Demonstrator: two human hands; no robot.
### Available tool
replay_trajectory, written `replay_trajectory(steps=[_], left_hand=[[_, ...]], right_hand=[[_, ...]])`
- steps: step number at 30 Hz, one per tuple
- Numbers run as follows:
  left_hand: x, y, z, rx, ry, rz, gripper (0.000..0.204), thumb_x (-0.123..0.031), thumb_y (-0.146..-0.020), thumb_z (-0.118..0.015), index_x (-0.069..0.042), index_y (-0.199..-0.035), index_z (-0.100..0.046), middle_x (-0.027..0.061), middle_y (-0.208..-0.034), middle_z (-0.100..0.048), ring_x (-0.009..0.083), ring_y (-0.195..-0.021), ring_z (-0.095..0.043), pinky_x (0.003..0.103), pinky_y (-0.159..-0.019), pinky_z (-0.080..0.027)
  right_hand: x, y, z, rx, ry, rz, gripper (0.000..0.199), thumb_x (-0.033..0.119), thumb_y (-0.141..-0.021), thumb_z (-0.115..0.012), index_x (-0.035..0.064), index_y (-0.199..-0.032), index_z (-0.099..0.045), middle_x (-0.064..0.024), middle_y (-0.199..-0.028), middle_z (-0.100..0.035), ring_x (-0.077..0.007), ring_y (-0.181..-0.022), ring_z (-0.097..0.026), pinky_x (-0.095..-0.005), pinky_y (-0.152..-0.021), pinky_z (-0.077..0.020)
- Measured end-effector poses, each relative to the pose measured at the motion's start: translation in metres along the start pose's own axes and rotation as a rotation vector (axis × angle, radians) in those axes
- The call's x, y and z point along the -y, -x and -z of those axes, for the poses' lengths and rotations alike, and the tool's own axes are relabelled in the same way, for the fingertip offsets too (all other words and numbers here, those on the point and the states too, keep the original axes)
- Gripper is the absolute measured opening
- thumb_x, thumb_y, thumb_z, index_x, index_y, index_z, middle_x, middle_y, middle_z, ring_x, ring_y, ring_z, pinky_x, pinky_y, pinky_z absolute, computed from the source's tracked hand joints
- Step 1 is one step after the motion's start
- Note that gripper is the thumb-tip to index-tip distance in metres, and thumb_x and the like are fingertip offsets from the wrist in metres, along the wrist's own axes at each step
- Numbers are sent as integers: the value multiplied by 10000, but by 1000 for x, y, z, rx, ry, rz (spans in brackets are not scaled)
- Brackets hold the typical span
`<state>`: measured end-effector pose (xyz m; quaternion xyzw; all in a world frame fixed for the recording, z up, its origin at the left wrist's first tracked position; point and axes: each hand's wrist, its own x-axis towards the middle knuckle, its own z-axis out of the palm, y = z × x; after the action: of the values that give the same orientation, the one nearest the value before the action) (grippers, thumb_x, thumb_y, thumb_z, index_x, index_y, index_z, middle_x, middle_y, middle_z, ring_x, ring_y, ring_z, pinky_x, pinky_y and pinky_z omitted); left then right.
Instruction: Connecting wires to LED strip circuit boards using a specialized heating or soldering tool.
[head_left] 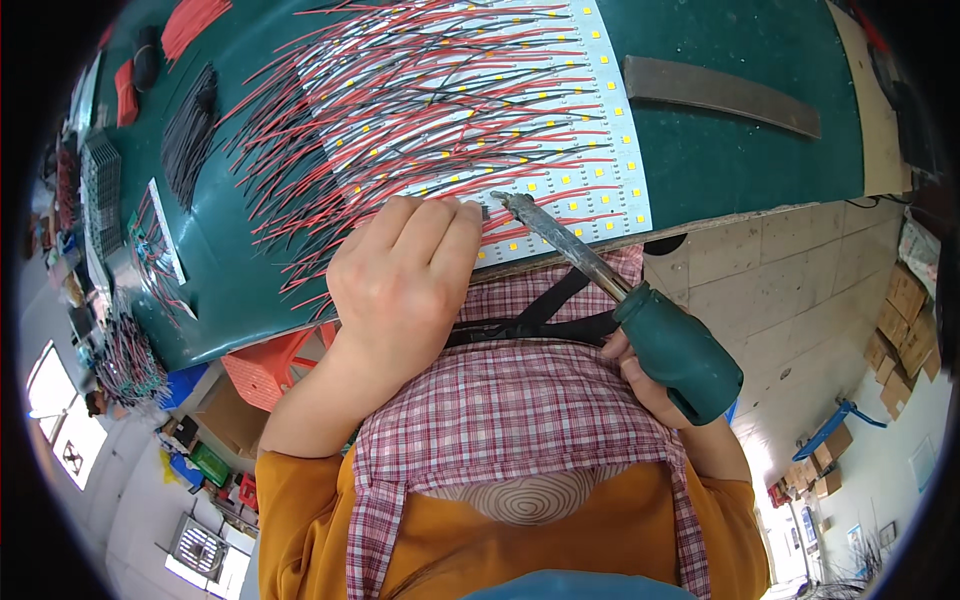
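Observation:
My right hand (648, 385) grips the green handle of a soldering iron (680, 352). Its grey, crusted tip points up and left, over the near part of a white LED circuit board panel (630, 165) dotted with yellow chips. Many red and black wires (420, 110) lie across that panel, running off its left side. At the panel's near edge, my left hand (405, 265) is closed, knuckles up, its fingertips down among the wires close to the iron's tip. What those fingers pinch is hidden beneath them.
On the green tabletop (740, 150) a flat metal bar (722, 92) lies to the right. Bundles of black wires (192, 135) and red wires (190, 25) rest at the left, near a small wired strip (165, 235). A red plastic stool (265, 370) stands below the table's near edge.

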<state>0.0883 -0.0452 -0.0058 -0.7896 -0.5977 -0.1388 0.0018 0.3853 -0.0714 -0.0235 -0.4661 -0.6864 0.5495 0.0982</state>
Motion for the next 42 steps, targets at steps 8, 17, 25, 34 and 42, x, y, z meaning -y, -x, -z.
replay_trajectory(steps=[8,17,25,34,42], left_hand=[[3,5,0,-8,26,11,233,-93,-719,-675,-65,-949,-697,11,-864,-646,173,-766,-630,285,-579,-497],[3,7,0,7,42,15,263,-87,-705,-669,-46,-964,-693,28,-877,-640,184,-773,-631,288,-581,-507],[3,5,3,47,38,3,271,-88,-702,-668,-42,-968,-688,33,-892,-633,186,-781,-630,289,-573,-509],[4,7,4,63,34,-5,277,-93,-709,-665,-43,-981,-683,33,-901,-633,189,-793,-628,292,-576,-510],[8,7,6,41,72,-19,272,-85,-716,-659,-26,-980,-683,49,-904,-649,205,-790,-637,314,-597,-520]], right_hand=[[5,-8,1,-43,-102,94,148,68,-915,-652,-13,-1038,-644,-100,-917,-682,-190,-825,-659,-322,-751,-549],[12,-18,7,-24,61,245,105,47,-879,-672,28,-983,-675,-81,-865,-717,-206,-801,-679,-330,-746,-548],[14,-18,5,-7,-55,126,69,38,-880,-672,24,-948,-669,-80,-863,-699,-191,-792,-679,-296,-730,-548],[-2,4,0,-15,-45,-22,198,101,-931,-662,8,-1101,-623,-86,-940,-681,-166,-852,-648,-311,-787,-539],[0,4,8,32,62,43,202,117,-943,-660,6,-1107,-621,-87,-945,-670,-158,-832,-635,-303,-757,-525]])
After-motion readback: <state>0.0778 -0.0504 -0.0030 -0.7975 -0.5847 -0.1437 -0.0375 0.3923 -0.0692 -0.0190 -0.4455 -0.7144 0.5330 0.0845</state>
